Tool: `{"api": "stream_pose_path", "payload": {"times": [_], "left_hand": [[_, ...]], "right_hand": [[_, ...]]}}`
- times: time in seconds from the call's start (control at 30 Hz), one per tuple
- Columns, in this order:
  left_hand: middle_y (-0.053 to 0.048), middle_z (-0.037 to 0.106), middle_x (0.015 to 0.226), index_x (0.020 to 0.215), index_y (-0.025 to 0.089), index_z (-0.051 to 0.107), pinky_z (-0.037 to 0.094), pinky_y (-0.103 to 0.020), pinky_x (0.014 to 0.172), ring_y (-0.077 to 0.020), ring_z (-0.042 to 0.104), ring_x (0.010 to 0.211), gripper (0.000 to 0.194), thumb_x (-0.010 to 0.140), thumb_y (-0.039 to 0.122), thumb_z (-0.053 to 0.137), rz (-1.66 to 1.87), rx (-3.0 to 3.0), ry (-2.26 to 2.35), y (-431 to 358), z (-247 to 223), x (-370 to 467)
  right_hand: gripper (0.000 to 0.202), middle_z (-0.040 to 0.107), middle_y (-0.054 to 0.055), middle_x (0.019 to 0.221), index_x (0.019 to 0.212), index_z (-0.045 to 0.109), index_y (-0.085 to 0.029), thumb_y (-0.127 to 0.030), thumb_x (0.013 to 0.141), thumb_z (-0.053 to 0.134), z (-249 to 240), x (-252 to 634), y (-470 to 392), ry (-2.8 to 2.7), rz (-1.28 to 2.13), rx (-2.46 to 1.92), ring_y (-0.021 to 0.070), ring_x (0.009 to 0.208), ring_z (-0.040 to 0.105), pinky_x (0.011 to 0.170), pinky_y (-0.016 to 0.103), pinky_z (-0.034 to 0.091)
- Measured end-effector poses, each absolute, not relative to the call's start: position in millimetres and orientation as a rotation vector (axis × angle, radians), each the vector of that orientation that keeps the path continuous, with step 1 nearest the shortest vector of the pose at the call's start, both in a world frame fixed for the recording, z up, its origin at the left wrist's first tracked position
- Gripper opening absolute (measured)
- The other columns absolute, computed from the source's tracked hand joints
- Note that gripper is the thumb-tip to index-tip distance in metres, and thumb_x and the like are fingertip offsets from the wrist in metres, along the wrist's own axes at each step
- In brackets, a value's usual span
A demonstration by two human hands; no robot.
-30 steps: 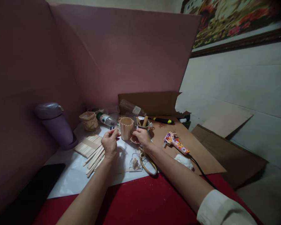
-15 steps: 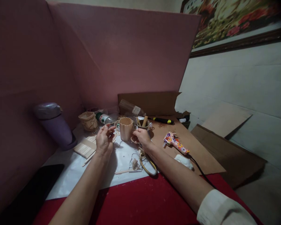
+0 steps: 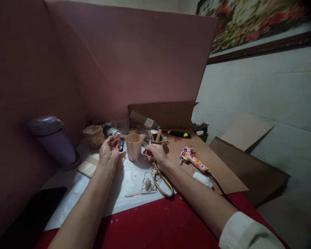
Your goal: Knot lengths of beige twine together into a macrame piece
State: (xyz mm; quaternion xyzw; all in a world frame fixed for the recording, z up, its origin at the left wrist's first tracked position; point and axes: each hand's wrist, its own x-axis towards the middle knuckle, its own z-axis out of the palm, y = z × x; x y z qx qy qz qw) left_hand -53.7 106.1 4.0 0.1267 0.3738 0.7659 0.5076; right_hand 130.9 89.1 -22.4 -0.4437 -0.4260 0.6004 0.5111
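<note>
Right hand (image 3: pixel 157 153) pinching twine (image 3: pixel 144 143) beside upright cup (image 3: pixel 133 149); left hand (image 3: pixel 109 150) curled, cup's other side; can't tell its grip.

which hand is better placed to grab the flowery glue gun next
Probably the right hand, though it seems to be holding twine: the glue gun lies to its right on the cardboard, while the left hand is farther off.

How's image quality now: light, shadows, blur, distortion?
Head view: dim light, corners falling dark, no harsh glare on the cup; head view: soft shadow beside the left forearm on the white paper; head view: cord at the right hand too soft to trace; head view: purple flask leans outward, likely wide-angle distortion.
</note>
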Motion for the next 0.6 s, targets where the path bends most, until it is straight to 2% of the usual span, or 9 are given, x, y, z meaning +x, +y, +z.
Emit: {"api": "stream_pose_path", "payload": {"times": [0.13,0.4,0.6], "left_hand": [[-0.002,0.069,0.074,0.061,0.018,0.059,0.043,-0.023,0.057,-0.0113,0.060,0.064,0.007,0.066,0.013,0.059,1.866,0.355,0.876,109.6,3.4,-51.8],[-0.002,0.069,0.075,0.066,0.018,0.061,0.043,-0.022,0.057,-0.0114,0.061,0.066,0.002,0.066,0.017,0.063,1.889,0.430,0.854,113.1,-1.4,-56.5],[0.000,0.069,0.076,0.072,0.019,0.061,0.042,-0.022,0.057,-0.0112,0.062,0.066,0.008,0.065,0.021,0.064,1.895,0.480,0.851,114.0,-3.4,-57.7]], "right_hand": [[0.010,0.062,0.002,0.058,0.059,0.055,-0.014,-0.021,0.064,0.059,-22.8,131.3,90.7,-1.019,1.466,-1.066,0.0067,0.046,0.049,0.033,0.014,0.033],[0.008,0.059,0.001,0.055,0.059,0.054,-0.012,-0.018,0.064,0.057,-21.6,131.0,90.3,-1.030,1.512,-1.051,0.0075,0.044,0.052,0.031,0.014,0.029],[0.012,0.056,-0.001,0.049,0.057,0.050,-0.014,-0.018,0.065,0.057,-21.7,130.9,90.1,-1.019,1.531,-1.034,0.0064,0.041,0.050,0.031,0.013,0.028]]}}
